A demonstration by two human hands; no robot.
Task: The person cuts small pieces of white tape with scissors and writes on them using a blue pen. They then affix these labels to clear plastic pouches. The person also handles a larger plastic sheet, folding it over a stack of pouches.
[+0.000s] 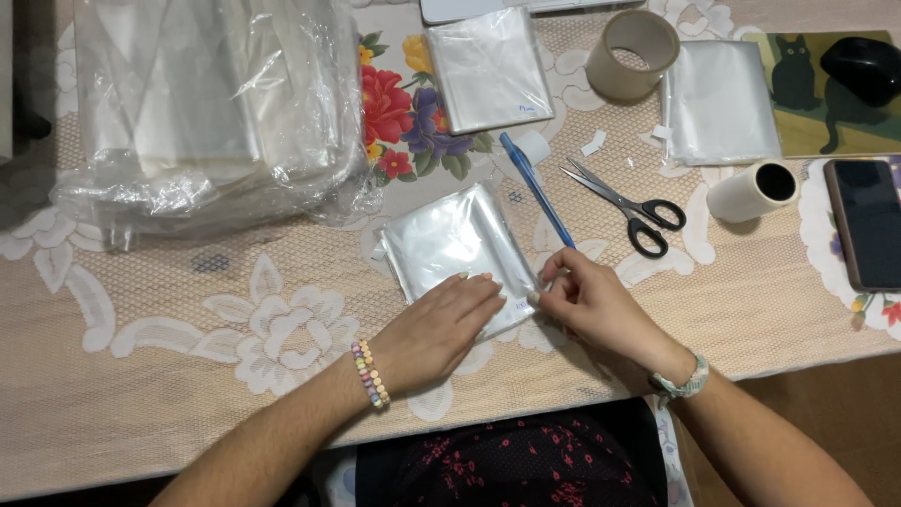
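We find the fingers of the left hand [439,330] extended and released, pressed flat on the near edge of a small stack of clear plastic sleeves [455,246], grasping nothing. The fingertips of the right hand [593,302] are pinched together at the stack's near right corner; whether they grip a strip or only the sleeve edge, we cannot tell. The stack lies on the lace tablecloth [188,376], directly ahead of the person, slightly tilted. A bead bracelet [371,374] sits on the left wrist, a pale band [683,383] on the right.

Just beyond the right hand we note a blue pen [536,188] and black-handled scissors [624,205]. Farther back lie two more sleeve stacks [490,69] [719,101], a tape roll [633,53] standing between them. A white roll [754,192] lies near a dark phone [865,222]. At far left rests a large crumpled plastic bundle [211,103].
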